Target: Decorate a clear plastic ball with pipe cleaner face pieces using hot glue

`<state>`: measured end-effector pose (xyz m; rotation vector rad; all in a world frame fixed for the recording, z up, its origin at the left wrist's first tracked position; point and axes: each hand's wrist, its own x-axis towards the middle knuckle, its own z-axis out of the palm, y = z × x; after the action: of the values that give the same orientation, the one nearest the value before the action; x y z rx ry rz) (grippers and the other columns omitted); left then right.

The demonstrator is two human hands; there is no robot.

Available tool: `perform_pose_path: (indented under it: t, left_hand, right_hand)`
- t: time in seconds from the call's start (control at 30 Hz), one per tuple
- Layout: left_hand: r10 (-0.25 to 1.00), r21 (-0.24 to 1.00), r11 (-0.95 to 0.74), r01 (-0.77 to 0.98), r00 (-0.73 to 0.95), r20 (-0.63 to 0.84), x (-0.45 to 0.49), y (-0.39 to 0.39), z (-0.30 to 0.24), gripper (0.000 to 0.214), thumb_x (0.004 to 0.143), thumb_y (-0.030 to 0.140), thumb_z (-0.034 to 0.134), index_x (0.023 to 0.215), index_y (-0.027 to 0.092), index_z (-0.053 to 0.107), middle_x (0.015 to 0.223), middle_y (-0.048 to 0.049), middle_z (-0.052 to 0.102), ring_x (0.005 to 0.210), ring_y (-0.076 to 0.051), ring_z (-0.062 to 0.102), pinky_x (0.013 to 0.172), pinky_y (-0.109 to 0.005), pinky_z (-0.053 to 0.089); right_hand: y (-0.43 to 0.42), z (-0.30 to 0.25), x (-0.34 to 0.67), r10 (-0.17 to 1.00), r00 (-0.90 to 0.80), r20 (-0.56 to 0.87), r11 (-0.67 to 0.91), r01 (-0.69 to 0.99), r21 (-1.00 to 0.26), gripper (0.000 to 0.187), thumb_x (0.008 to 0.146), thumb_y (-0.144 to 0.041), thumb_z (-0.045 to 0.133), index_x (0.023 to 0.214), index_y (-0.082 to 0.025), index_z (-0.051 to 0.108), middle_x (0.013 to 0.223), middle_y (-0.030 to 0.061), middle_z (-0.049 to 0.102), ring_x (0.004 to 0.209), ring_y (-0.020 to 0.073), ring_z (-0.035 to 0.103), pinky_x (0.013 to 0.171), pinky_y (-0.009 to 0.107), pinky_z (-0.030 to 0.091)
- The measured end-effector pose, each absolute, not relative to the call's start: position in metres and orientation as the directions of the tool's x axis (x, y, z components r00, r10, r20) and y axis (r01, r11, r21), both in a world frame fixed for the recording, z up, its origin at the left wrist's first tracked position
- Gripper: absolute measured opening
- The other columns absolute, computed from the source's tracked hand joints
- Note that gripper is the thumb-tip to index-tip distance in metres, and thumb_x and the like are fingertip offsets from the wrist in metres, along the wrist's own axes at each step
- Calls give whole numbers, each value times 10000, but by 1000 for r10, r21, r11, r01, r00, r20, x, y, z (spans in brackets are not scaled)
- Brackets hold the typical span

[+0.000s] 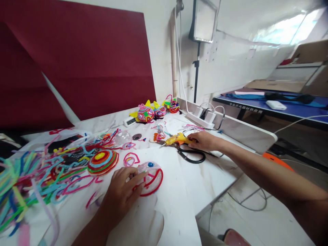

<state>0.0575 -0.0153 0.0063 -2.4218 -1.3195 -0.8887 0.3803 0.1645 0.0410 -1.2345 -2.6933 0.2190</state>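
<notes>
My left hand (pixel 125 188) is closed on the side of a clear plastic ball (pixel 153 177), steadying it on the white table. Red pipe cleaner curves round the ball, and a blue spot sits near its top. Farther off to the right, my right hand (pixel 206 140) grips the handle of a yellow hot glue gun (pixel 176 139), its nozzle pointing left. Black-handled scissors (pixel 192 157) lie just under the glue gun and that hand. Between the ball and the loose pile rests a pink pipe-cleaner spiral (pixel 131 159). A striped pipe-cleaner disc (pixel 103 162) lies left of it.
Loose colourful pipe cleaners (pixel 28 188) cover the table's left side. Decorated balls (pixel 145 113) stand at the back beside a small digital timer (pixel 129 121). A power strip (pixel 201 118) with plugged-in adapters runs along the right rear edge. Behind it stands a lamp (pixel 205 20).
</notes>
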Motion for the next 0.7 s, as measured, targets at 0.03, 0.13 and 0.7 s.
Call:
perform_pose_path:
  t: [0.03, 0.13, 0.7]
  left_hand:
    - [682, 78, -557, 827, 403, 610, 58, -16, 7, 284, 878, 156, 552, 1136, 232, 643, 985, -64, 583, 905, -206, 556, 786, -352, 453]
    - [695, 91, -552, 829, 396, 600, 60, -17, 8, 267, 888, 168, 542, 1127, 224, 647, 973, -65, 580, 888, -204, 548, 774, -355, 450]
    - [703, 121, -559, 820, 391, 594, 59, -19, 6, 303, 882, 135, 557, 1162, 233, 616, 1010, -70, 551, 916, -198, 526, 775, -349, 454]
  right_hand:
    - [168, 42, 380, 766, -640, 55, 634, 739, -228, 308, 851, -325, 599, 1072, -124, 671, 869, 95, 696, 719, 185, 609, 627, 257, 408]
    - [178, 44, 380, 764, -644, -44, 600, 734, -319, 332, 847, -426, 581, 949, -127, 685, 772, 58, 668, 655, 160, 564, 572, 249, 371]
    - [183, 45, 371, 917, -396, -46, 220, 599, -770, 379, 717, -516, 605, 746, -139, 619, 628, 13, 497, 589, 130, 417, 504, 255, 315]
